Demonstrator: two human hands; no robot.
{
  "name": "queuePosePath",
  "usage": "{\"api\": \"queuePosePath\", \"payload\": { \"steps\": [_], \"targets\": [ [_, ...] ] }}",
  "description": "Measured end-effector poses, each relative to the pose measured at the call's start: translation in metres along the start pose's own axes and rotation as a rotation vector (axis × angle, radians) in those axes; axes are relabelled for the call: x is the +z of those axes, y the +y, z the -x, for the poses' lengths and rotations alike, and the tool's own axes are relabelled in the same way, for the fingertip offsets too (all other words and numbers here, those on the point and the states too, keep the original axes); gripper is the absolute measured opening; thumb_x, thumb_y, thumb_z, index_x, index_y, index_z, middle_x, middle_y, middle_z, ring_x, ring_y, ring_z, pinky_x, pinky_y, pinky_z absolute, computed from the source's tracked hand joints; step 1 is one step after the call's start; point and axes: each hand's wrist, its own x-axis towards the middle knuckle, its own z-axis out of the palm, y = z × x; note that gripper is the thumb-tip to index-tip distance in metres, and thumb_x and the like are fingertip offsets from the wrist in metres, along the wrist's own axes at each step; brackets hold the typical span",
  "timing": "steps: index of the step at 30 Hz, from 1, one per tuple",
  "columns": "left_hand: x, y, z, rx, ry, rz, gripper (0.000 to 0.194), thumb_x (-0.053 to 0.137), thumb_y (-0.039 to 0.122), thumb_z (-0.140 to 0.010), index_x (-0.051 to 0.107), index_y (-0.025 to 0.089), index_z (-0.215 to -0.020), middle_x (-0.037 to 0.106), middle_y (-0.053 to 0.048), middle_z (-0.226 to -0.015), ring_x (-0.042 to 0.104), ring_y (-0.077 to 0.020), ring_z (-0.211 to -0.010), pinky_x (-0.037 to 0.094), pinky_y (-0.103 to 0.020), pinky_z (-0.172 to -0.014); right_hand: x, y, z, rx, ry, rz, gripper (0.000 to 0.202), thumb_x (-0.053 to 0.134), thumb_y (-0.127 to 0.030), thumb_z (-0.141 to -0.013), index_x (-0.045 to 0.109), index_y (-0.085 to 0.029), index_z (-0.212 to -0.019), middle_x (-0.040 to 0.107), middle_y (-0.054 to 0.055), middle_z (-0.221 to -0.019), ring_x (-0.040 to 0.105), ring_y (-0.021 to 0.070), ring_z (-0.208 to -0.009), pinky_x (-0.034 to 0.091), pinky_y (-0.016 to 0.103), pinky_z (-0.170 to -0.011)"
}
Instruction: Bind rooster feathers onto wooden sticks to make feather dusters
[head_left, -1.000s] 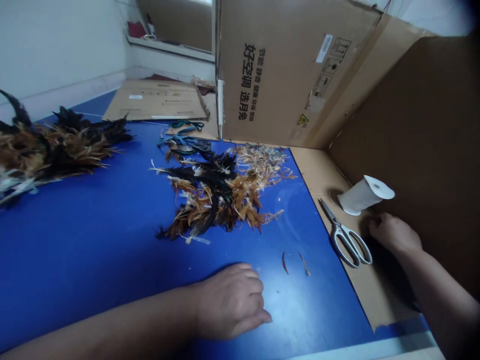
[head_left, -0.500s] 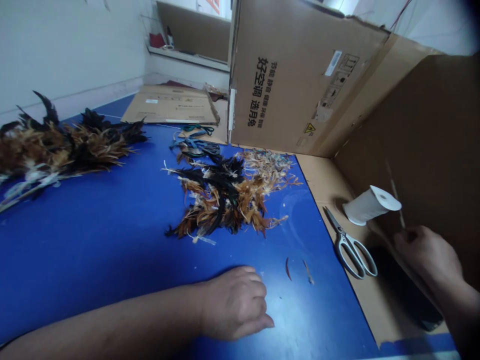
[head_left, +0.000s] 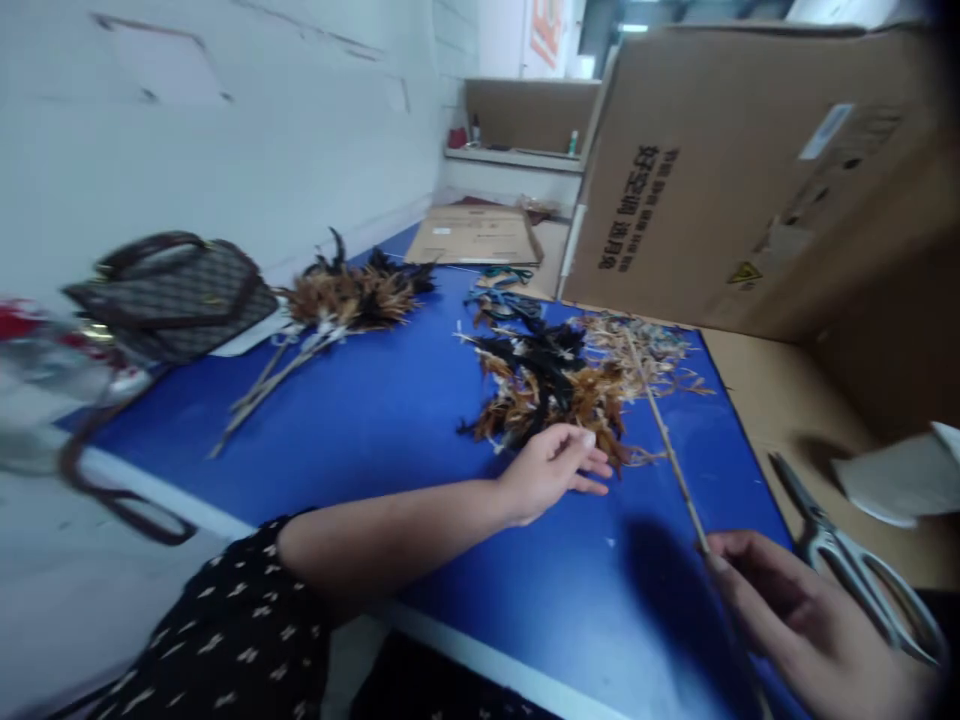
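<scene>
My right hand (head_left: 795, 600) pinches a thin wooden stick (head_left: 670, 455) between thumb and fingers, and the stick slants up over the blue tabletop. My left hand (head_left: 551, 470) has its fingers apart and holds nothing; it hovers at the near edge of a pile of brown and black feathers (head_left: 555, 370). Behind that pile lie paler, wispy feathers (head_left: 622, 340) and a few blue-green strands (head_left: 506, 295). Beside my right hand are silver scissors (head_left: 855, 560), lying on cardboard, partly hidden by the hand.
Finished-looking feather bundles on sticks (head_left: 352, 295) lie at the back left, by a checked handbag (head_left: 180, 295) with a hanging strap. A tall cardboard box wall (head_left: 712, 180) closes off the right. A white spool (head_left: 900, 480) rests at the right edge. Flat cardboard (head_left: 472, 235) lies at the back.
My right hand has brought the stick from beside the spool leftward over the table. My left hand has moved toward the feather pile and opened. The view has swung left, showing the handbag.
</scene>
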Motion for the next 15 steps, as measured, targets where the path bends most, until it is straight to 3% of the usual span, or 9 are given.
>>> {"api": "queuePosePath", "payload": {
  "steps": [2, 4, 6, 8, 11, 15],
  "targets": [
    [-0.002, 0.02, -0.005, 0.021, 0.076, 0.065, 0.039, 0.071, 0.048, -0.102, 0.055, 0.015, -0.115, 0.071, -0.014, -0.107, 0.077, -0.0248, -0.1, 0.066, -0.045, -0.084, 0.039, -0.028, -0.013, 0.001, -0.204, -0.142, 0.039, 0.068, -0.063, -0.095, 0.075, -0.024, -0.092, 0.076, 0.009, -0.081, 0.074, 0.0218, -0.07, 0.062, 0.028, -0.061],
    [-0.006, 0.042, -0.005, 0.076, 0.111, 0.109, 0.033, 0.066, 0.046, -0.105, 0.052, 0.017, -0.113, 0.072, -0.013, -0.106, 0.078, -0.0248, -0.095, 0.066, -0.044, -0.081, 0.073, -0.051, -0.024, -0.018, -0.309, -0.19, 0.041, 0.064, -0.062, -0.099, 0.07, -0.023, -0.088, 0.069, 0.005, -0.074, 0.065, 0.0176, -0.064, 0.056, 0.026, -0.057],
    [-0.017, 0.064, -0.002, 0.142, 0.155, 0.134, 0.026, 0.061, 0.041, -0.108, 0.049, 0.018, -0.114, 0.071, -0.009, -0.099, 0.076, -0.0192, -0.076, 0.063, -0.033, -0.068, 0.101, -0.067, -0.03, -0.061, -0.398, -0.225, 0.042, 0.06, -0.061, -0.101, 0.067, -0.022, -0.088, 0.063, 0.003, -0.072, 0.057, 0.0154, -0.062, 0.05, 0.026, -0.056],
    [-0.033, 0.086, 0.003, 0.205, 0.253, 0.12, 0.014, 0.054, 0.029, -0.11, 0.047, 0.02, -0.118, 0.068, -0.003, -0.085, 0.061, -0.0097, -0.053, 0.043, -0.018, -0.049, 0.12, -0.074, -0.035, -0.109, -0.489, -0.217, 0.042, 0.056, -0.06, -0.104, 0.067, -0.022, -0.09, 0.063, 0.002, -0.073, 0.055, 0.0152, -0.064, 0.048, 0.027, -0.058],
    [-0.066, 0.114, 0.013, 0.158, 0.306, 0.03, 0.014, 0.05, 0.022, -0.109, 0.047, 0.021, -0.123, 0.06, 0.004, -0.073, 0.042, -0.005, -0.04, 0.022, -0.014, -0.041, 0.131, -0.074, -0.043, -0.195, -0.551, -0.132, 0.039, 0.053, -0.055, -0.107, 0.07, -0.022, -0.094, 0.07, 0.004, -0.081, 0.06, 0.0168, -0.071, 0.05, 0.029, -0.066],
    [-0.096, 0.135, 0.024, -0.028, 0.095, -0.174, 0.028, 0.057, 0.019, -0.103, 0.053, 0.019, -0.13, 0.059, 0.005, -0.07, 0.035, -0.0042, -0.035, 0.016, -0.015, -0.038, 0.122, -0.062, -0.069, -0.305, -0.439, -0.007, 0.032, 0.055, -0.048, -0.106, 0.072, -0.023, -0.096, 0.075, 0.005, -0.087, 0.067, 0.019, -0.077, 0.052, 0.031, -0.072]
  ]
}}
